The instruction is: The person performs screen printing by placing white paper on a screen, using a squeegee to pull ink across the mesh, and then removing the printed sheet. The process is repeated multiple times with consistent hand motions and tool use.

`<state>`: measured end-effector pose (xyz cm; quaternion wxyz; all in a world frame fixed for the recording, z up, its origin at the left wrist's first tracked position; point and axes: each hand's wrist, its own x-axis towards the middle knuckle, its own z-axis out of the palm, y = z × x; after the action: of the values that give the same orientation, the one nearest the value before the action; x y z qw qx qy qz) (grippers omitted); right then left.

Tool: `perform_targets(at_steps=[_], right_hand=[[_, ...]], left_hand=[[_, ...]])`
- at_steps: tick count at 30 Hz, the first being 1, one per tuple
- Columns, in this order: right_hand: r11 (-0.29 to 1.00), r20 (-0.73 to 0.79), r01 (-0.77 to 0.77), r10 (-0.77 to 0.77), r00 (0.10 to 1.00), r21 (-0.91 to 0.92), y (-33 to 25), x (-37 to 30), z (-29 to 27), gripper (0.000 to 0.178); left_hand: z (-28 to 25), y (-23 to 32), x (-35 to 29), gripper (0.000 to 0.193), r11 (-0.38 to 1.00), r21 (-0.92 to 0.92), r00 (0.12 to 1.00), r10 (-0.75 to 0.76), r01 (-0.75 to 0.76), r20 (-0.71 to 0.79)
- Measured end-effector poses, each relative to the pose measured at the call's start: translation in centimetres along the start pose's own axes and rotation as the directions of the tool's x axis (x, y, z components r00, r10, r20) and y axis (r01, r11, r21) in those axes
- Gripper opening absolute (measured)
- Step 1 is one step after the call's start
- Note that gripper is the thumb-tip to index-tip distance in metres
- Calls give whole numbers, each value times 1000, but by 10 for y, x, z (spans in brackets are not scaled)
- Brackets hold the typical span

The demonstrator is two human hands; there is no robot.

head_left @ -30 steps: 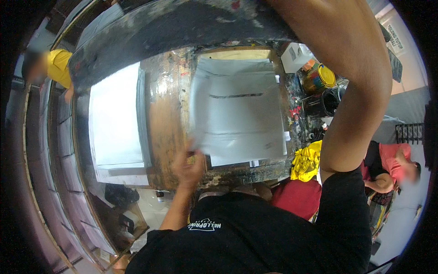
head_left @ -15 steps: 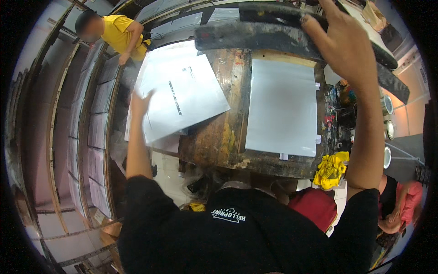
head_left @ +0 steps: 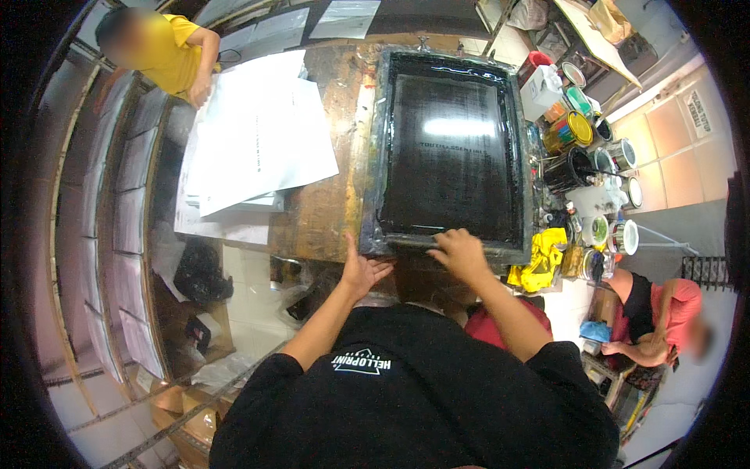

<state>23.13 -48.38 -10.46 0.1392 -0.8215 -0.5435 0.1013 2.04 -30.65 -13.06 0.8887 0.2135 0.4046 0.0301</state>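
A screen printing frame with dark, wet-looking mesh lies flat on the worktable. The fingers of my right hand are bent over its near edge. By the frame's near left corner, my left hand is open, thumb and fingers apart, with nothing in it. A pile of white printed sheets lies askew to the left of the frame. The frame hides the table surface beneath it.
Paint cans and jars crowd the table's right side. A yellow crumpled cloth or bag lies at the near right corner. Shelves line the left. A person in yellow stands far left; another in pink sits at right.
The raised frame has come down flat, covering the white sheet there. My right hand came down with its near edge. My left hand left the printed sheets and moved right to the frame's corner.
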Motion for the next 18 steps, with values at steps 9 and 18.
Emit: perform_targets(at_steps=[9,18], right_hand=[[986,-179,58,-86,980,-159,75,149,10,60],[993,-76,68,-75,994,-96,206,414,-78,46]], left_hand=[[-27,-17,17,135,991,14,987,-133,135,-89],[-65,-29,16,134,939,0,933,-342,344,109]])
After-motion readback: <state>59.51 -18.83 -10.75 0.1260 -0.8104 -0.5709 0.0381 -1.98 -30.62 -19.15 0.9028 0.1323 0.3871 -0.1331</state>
